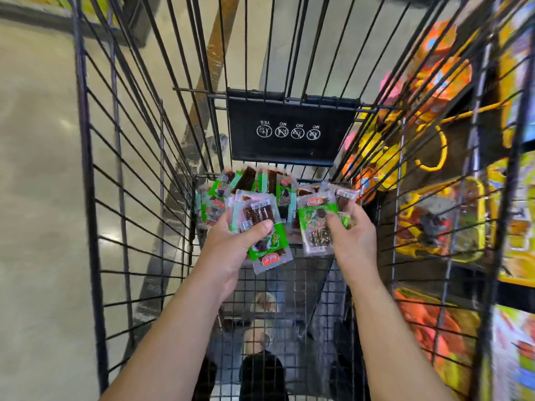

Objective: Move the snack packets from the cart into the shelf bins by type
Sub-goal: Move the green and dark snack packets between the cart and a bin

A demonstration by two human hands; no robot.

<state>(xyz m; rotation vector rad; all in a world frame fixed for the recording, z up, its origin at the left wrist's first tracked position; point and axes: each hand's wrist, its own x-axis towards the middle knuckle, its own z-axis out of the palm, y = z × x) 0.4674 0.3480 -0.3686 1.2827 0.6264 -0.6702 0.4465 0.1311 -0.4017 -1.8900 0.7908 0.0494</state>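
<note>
Both arms reach down into a black wire shopping cart (136,198). My left hand (231,244) grips a fanned stack of green-and-clear snack packets (263,227) with dark strips inside, thumb on top. My right hand (351,235) pinches another small bunch of the same kind of packets (314,224). More green packets (254,183) lie in a pile on the cart floor at its far end, just beyond both hands.
A black plastic flap with white warning icons (289,130) closes the cart's far end. Shelves with orange and yellow snack bags (440,215) stand close along the right side. Pale floor (40,198) lies to the left. The near cart floor (289,299) is bare mesh.
</note>
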